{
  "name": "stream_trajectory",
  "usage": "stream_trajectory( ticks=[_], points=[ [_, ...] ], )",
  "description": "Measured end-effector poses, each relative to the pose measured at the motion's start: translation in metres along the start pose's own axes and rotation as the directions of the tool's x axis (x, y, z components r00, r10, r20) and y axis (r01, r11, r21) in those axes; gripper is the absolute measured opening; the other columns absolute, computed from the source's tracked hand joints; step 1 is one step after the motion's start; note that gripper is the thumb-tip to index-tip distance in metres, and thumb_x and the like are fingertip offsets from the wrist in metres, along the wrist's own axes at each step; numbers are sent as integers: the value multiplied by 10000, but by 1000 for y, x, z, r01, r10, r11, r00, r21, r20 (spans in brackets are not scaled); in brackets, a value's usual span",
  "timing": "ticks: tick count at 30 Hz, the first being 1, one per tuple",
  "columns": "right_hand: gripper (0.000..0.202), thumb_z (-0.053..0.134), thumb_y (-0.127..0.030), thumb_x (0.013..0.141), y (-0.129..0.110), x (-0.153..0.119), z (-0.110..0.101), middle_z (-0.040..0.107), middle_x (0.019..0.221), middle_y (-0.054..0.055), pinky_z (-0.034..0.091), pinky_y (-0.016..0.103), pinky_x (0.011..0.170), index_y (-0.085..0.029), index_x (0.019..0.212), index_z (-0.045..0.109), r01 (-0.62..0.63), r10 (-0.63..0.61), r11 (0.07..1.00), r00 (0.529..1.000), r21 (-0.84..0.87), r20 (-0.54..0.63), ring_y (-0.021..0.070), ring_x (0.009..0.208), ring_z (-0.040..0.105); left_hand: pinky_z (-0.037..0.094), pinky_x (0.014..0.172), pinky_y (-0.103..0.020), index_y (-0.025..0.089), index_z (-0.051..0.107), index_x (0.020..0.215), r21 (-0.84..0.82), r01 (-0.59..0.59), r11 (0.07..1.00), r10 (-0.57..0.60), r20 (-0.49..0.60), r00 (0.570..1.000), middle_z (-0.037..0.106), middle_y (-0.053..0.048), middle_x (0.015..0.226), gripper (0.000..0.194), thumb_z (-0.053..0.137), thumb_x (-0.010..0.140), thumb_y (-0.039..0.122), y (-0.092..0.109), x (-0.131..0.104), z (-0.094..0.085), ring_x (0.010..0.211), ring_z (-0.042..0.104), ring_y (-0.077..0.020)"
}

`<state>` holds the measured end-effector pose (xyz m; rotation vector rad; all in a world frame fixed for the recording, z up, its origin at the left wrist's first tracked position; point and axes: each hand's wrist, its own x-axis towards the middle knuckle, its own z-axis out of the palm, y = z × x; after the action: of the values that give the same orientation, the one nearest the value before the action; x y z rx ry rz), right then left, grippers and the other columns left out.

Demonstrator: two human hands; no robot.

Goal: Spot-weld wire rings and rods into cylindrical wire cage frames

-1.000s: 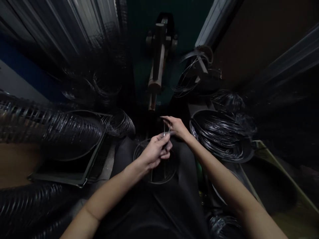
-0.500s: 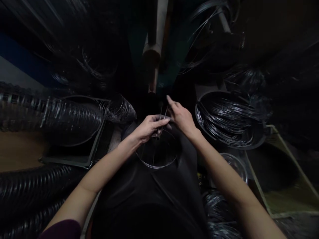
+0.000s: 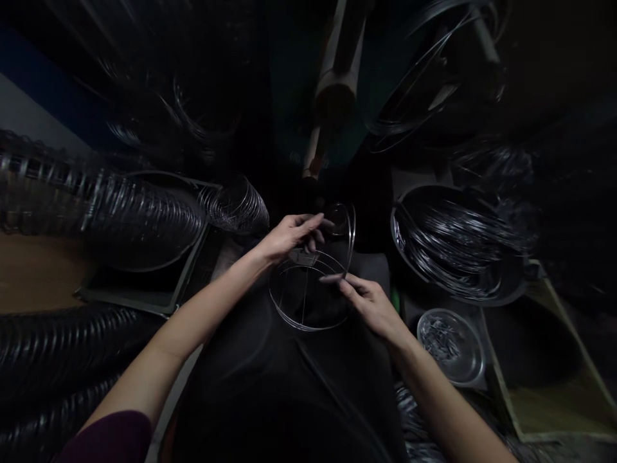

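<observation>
A round wire frame with thin cross wires rests on the dark cloth over the lap. Above its far edge is my left hand, its fingers partly spread and nothing visible in them. At the frame's right side, my right hand pinches a curved wire loop that stands up from the fingers. A small pale metal piece shows at the frame's far rim, just below the left fingers.
Ahead stands a machine with a cylindrical shaft. To the right are a tub of bent wires, a round dish of small metal pieces and a yellowish bin. Coiled wire rings lie at the left.
My right hand has moved down and right, away from my left hand, and now holds the wire loop. My left hand has let go of the thin wires and opened. The view has shifted.
</observation>
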<state>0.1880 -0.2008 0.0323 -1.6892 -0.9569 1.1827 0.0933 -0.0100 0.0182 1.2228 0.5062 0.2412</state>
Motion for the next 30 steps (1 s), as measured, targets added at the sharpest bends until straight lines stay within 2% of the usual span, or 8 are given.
stream_trajectory(
  ticks=[4, 7, 11, 15, 19, 22, 25, 30],
  points=[
    [376, 479, -482, 879, -2, -5, -4, 681, 1070, 62, 451, 353, 928, -220, 1025, 706, 41, -43, 998, 998, -45, -51, 217, 1039, 607, 478, 745, -248, 137, 595, 1142, 291, -183, 939, 233, -147, 961, 655, -92, 1003, 435, 659, 768, 350, -27, 41, -27, 855, 624, -144],
    [336, 479, -449, 888, -1, -7, -1, 667, 1109, 67, 431, 359, 962, -238, 1006, 713, 62, -69, 993, 995, -98, -72, 213, 1078, 591, 408, 946, -309, 166, 561, 1191, 360, -356, 862, 366, 43, 929, 591, -106, 1206, 548, 728, 681, 274, -33, 81, -22, 1120, 542, -201],
    [267, 513, -399, 882, 0, -11, -11, 687, 1013, 58, 469, 334, 889, -245, 959, 717, 40, -66, 987, 984, -157, -168, 199, 977, 622, 446, 766, -264, 127, 599, 1012, 293, -369, 882, 289, 284, 914, 630, -53, 886, 335, 602, 802, 387, -29, 109, -1, 801, 591, -144],
    [287, 514, -422, 876, 0, -15, -19, 684, 874, 55, 504, 312, 750, -230, 958, 711, -57, 14, 985, 968, -163, -249, 184, 797, 636, 386, 632, -214, 146, 538, 831, 343, -321, 883, 314, 78, 946, 510, 4, 693, 228, 512, 875, 368, -30, 103, 9, 640, 468, -102],
    [376, 507, -450, 874, -1, -10, 2, 678, 999, 65, 508, 332, 811, -241, 1163, 626, -42, 41, 999, 998, -23, -49, 194, 897, 641, 388, 627, -214, 159, 515, 890, 354, -268, 896, 289, -7, 957, 485, 23, 659, 173, 500, 887, 331, -36, 92, 4, 591, 452, -92],
    [299, 523, -437, 866, -4, -5, 20, 685, 913, 53, 509, 322, 789, -228, 1013, 678, -26, 26, 1000, 1000, -12, -9, 190, 851, 641, 423, 696, -233, 155, 544, 996, 376, -344, 860, 300, 172, 938, 575, -1, 757, 197, 558, 852, 290, -33, 89, -7, 671, 542, -109],
    [248, 555, -426, 847, -6, -9, 22, 675, 856, 41, 500, 301, 774, -223, 878, 693, -24, 21, 999, 998, -41, -63, 179, 813, 626, 412, 851, -261, 159, 620, 1001, 451, -488, 748, 322, 397, 860, 648, -44, 954, 182, 576, 830, 203, -17, 88, -21, 899, 598, -145],
    [538, 412, -607, 855, -2, -15, 17, 586, 686, 3, 450, 251, 470, -242, 1232, 530, -174, 194, 899, 981, 402, -11, 113, 453, 516, 401, 855, -271, 205, 670, 1041, 608, -534, 587, 309, 442, 842, 683, -29, 993, 235, 552, 842, 163, 14, 80, -27, 925, 613, -158]
  ],
)
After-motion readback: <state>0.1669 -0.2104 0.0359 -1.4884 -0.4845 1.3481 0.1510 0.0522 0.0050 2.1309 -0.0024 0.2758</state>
